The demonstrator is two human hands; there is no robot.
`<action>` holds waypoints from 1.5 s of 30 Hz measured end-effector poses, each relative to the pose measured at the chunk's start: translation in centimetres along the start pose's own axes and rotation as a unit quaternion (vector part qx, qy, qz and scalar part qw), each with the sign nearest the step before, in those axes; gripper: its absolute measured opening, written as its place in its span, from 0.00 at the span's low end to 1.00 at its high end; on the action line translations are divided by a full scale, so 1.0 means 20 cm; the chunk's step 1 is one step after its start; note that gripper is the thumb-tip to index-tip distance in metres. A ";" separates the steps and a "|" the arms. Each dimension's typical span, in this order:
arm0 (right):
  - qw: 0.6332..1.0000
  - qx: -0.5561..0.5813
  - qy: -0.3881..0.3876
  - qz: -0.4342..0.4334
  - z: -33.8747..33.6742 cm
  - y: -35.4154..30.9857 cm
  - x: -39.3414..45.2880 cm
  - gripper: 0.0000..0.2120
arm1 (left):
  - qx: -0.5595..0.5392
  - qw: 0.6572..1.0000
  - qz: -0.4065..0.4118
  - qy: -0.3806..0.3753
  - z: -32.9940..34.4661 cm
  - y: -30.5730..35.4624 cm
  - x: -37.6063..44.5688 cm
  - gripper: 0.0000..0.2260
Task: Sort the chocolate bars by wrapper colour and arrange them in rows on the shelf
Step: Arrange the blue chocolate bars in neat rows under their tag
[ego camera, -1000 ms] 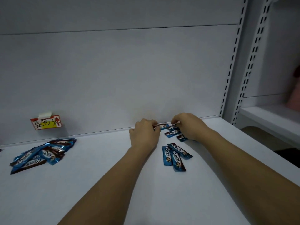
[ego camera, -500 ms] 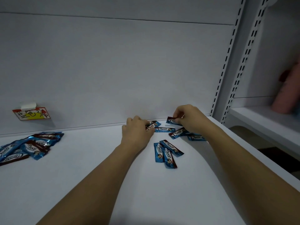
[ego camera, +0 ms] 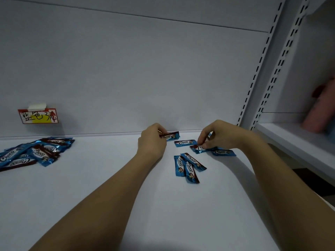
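Observation:
Small "Choco" bars in blue and brown wrappers lie on a white shelf [ego camera: 90,196]. My left hand [ego camera: 152,142] pinches a brown-and-blue bar [ego camera: 171,136] at the back wall. My right hand [ego camera: 217,135] pinches the end of another bar [ego camera: 199,148] lying on the shelf. Between the hands rests a blue bar [ego camera: 185,143]. A further blue bar [ego camera: 223,152] lies under my right wrist. Three bars [ego camera: 188,166] sit overlapped nearer to me. A loose pile of bars [ego camera: 34,153] lies at the far left.
A red-framed label with handwriting [ego camera: 39,116] hangs on the back panel above the pile. Slotted uprights [ego camera: 253,87] bound the shelf on the right. Beyond them a neighbouring shelf [ego camera: 290,140] holds a blurred pink object [ego camera: 320,113].
My hands have drawn apart, the left going left with its bar and the right coming down onto a bar on the shelf. The camera has turned slightly.

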State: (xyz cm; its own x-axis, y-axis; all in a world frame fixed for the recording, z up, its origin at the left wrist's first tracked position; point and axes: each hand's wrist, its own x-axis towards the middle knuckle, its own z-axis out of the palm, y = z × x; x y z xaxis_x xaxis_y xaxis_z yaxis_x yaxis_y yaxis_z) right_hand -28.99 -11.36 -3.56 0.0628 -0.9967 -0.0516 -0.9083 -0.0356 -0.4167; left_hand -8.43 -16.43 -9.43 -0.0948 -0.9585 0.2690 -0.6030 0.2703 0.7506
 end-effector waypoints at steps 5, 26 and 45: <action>0.999 -0.041 -0.007 -0.001 0.00 0.01 0.00 0.11 | -0.120 0.993 -0.007 -0.008 -0.01 0.05 -0.02 0.05; 0.994 0.031 0.097 0.039 -0.02 0.04 0.02 0.04 | 0.082 0.989 0.071 -0.100 0.07 0.10 -0.06 0.11; 0.981 0.128 0.141 -0.023 0.05 0.00 0.06 0.04 | -0.223 0.973 -0.037 0.043 -0.08 0.06 -0.02 0.06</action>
State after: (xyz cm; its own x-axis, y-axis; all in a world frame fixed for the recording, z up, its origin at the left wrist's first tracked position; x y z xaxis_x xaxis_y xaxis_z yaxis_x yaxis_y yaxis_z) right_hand -28.42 -12.43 -4.51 -0.0492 -0.9764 0.2102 -0.7711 -0.0966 -0.6293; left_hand -7.91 -15.61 -7.62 0.0145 -0.9709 0.2389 -0.2001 0.2313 0.9521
